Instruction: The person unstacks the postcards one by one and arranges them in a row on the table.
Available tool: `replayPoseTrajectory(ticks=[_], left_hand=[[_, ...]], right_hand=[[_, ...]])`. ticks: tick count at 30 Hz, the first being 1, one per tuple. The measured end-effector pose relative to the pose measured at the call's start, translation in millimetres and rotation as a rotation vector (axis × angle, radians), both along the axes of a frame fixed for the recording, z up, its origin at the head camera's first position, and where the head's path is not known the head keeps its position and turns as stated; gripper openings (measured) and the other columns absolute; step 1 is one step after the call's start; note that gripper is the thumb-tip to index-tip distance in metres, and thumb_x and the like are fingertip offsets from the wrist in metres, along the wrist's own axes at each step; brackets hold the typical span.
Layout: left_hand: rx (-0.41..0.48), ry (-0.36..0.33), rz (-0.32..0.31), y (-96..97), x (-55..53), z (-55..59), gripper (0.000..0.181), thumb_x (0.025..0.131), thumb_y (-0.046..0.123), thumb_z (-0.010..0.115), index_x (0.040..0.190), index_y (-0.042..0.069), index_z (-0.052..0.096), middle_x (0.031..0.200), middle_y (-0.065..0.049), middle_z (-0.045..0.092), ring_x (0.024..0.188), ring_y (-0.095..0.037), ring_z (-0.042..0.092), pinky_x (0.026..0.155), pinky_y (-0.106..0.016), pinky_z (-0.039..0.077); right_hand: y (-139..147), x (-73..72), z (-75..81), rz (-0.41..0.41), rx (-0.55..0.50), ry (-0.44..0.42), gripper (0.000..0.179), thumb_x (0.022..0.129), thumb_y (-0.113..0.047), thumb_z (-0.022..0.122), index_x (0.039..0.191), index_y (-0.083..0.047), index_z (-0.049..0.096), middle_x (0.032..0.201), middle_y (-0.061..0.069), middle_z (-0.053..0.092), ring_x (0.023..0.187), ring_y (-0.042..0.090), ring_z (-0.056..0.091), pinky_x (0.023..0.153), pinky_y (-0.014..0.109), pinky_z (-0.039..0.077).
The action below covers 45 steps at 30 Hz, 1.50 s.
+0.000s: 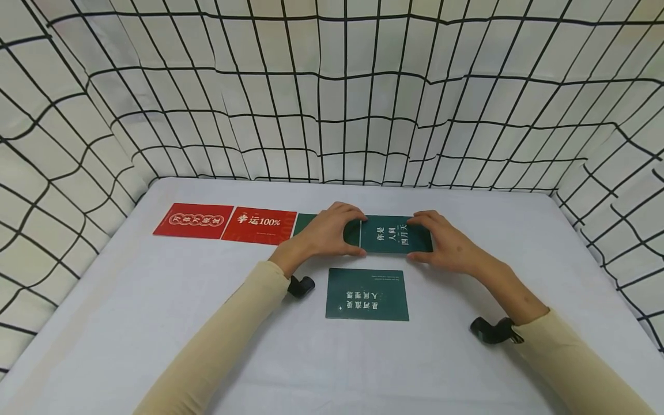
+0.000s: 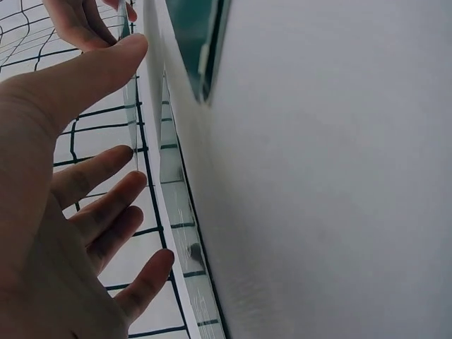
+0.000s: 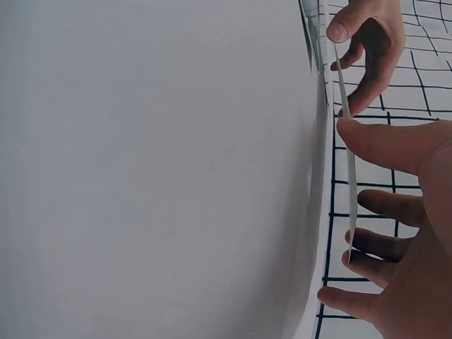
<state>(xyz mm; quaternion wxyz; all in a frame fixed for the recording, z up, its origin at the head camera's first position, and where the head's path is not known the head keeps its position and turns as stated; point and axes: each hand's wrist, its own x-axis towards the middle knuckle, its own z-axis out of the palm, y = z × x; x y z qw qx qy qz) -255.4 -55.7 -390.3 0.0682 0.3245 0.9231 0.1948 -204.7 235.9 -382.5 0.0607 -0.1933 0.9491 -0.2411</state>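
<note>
Both hands hold a dark green card [image 1: 396,233] printed with white Chinese characters. Its left end lies between the thumb and fingers of my left hand [image 1: 332,230]; my right hand [image 1: 450,245] grips the right end by its near and far edges. Seen nearly edge-on in the right wrist view, the same card [image 3: 352,191] is a thin pale strip between thumb and fingers. Left of it is another green card [image 1: 352,233], mostly hidden by my left hand. A separate green card [image 1: 367,294] lies flat in front of the hands, its print upside down.
Two red cards, one with linked rings [image 1: 196,221] and one reading 100% [image 1: 261,225], lie in the row at left. A white cloth [image 1: 363,369] covers the table. Black netting [image 1: 344,121] over white sheeting surrounds the back and sides. Black wrist cameras [image 1: 491,331] hang beneath the sleeves.
</note>
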Motion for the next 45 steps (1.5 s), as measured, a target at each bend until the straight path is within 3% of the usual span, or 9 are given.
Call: replayPoseTrajectory(ticks=[15, 45], left_hand=[[-0.049, 0.029, 0.004, 2.2, -6.7, -1.7, 0.075, 0.083, 0.050, 0.084, 0.146, 0.018, 0.059, 0.157, -0.004, 0.052, 0.151, -0.025, 0.040, 0.123, -0.054, 0.039], [-0.063, -0.043, -0.005, 3.4, -10.6, -0.7, 0.077, 0.085, 0.049, 0.082, 0.150, 0.017, 0.055, 0.161, -0.005, 0.048, 0.149, -0.028, 0.040, 0.125, -0.053, 0.035]], right_hand=[[-3.1, -7.2, -4.3, 0.002, 0.010, -0.018, 0.069, 0.088, -0.022, 0.084, 0.146, -0.004, 0.052, 0.159, 0.024, 0.039, 0.147, 0.045, 0.040, 0.123, 0.063, 0.035], [-0.5, -15.7, -11.6, -0.005, 0.016, -0.052, 0.064, 0.087, -0.026, 0.084, 0.142, -0.006, 0.058, 0.158, 0.025, 0.042, 0.146, 0.046, 0.043, 0.121, 0.062, 0.038]])
